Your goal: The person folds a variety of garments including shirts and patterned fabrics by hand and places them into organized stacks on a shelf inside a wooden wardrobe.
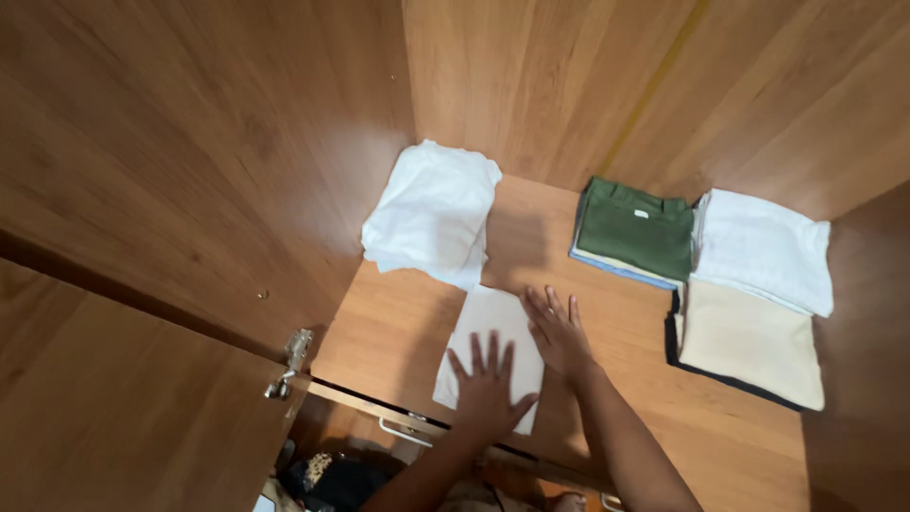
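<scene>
Beside the flattened white cloth (pixel 488 356), white stack (pixel 433 213), green stack (pixel 635 230), cream stack (pixel 749 343).

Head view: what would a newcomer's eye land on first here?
Two hands pressed flat at the front of a wooden wardrobe shelf: the left hand on a folded white cloth, the right hand at its right edge. Behind lies a rumpled white pile; on the right, a folded green garment beside white and cream stacks.

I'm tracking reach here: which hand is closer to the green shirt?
Right. The right hand lies flat on the shelf, left of and below the green shirt; the left hand rests on a white cloth, farther off.
</scene>
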